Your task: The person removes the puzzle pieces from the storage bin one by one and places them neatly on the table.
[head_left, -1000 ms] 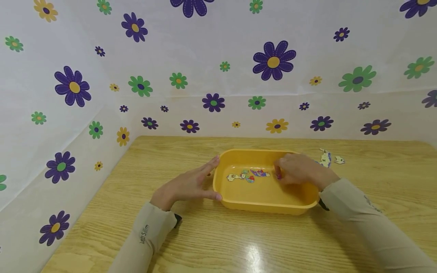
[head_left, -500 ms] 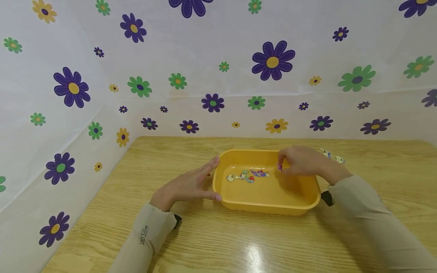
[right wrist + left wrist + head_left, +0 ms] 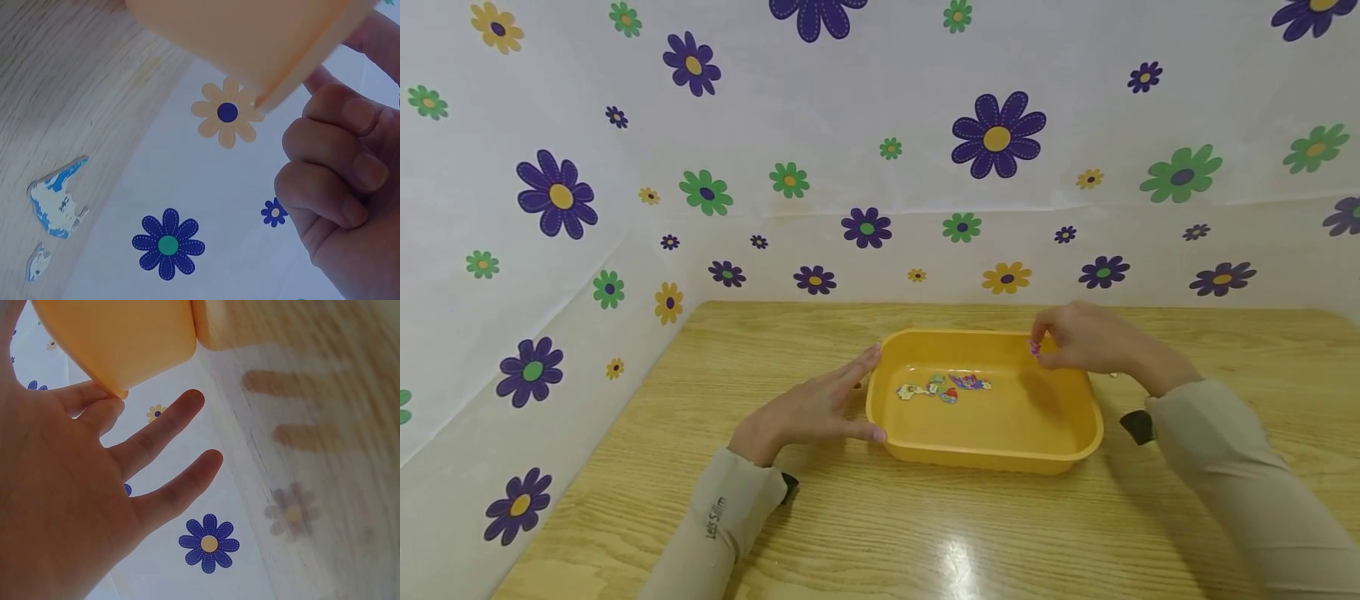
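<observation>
One yellow tray [image 3: 985,455] serves as my clock face. I have the left hand [image 3: 816,408] at nine o'clock, fingers spread straight, touching its end; the right hand [image 3: 1086,337] bends at two. Several patterned pieces [image 3: 908,391] lie inside toward ten. Pinched in the right fingers, a pink piece [image 3: 1035,349] has risen from low inside toward the one-o'clock rim; I judge picking finished, carrying begun.
</observation>
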Demonstrator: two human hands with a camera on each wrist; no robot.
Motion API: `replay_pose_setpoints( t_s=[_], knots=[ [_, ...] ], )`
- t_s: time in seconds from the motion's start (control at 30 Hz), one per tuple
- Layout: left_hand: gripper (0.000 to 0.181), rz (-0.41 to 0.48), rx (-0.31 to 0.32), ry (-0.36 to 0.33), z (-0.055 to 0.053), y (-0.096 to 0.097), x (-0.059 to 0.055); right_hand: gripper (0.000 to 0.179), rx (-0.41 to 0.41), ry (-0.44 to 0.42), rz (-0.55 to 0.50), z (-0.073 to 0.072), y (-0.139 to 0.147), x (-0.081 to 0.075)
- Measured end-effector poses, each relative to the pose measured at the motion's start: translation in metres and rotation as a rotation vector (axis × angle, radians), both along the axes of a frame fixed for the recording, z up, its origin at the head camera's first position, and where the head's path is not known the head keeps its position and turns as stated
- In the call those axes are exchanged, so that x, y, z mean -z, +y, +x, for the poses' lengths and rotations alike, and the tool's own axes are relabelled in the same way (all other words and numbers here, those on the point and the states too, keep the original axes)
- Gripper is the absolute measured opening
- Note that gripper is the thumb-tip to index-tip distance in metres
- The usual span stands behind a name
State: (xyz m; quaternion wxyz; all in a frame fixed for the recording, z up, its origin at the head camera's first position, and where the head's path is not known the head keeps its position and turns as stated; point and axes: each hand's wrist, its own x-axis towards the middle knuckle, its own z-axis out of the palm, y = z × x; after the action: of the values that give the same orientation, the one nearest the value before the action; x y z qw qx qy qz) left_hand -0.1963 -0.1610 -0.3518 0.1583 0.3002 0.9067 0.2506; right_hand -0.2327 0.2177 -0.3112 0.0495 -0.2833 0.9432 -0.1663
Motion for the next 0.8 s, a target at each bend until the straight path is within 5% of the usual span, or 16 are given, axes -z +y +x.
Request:
replay_pose_setpoints(
  t_s=[0.8],
  knots=[
    [0.114,-0.007,0.0,0.006,0.0,-0.001,0.0,0.018,0.056,0.048,0.013,0.0,0.041,-0.004]
  ],
)
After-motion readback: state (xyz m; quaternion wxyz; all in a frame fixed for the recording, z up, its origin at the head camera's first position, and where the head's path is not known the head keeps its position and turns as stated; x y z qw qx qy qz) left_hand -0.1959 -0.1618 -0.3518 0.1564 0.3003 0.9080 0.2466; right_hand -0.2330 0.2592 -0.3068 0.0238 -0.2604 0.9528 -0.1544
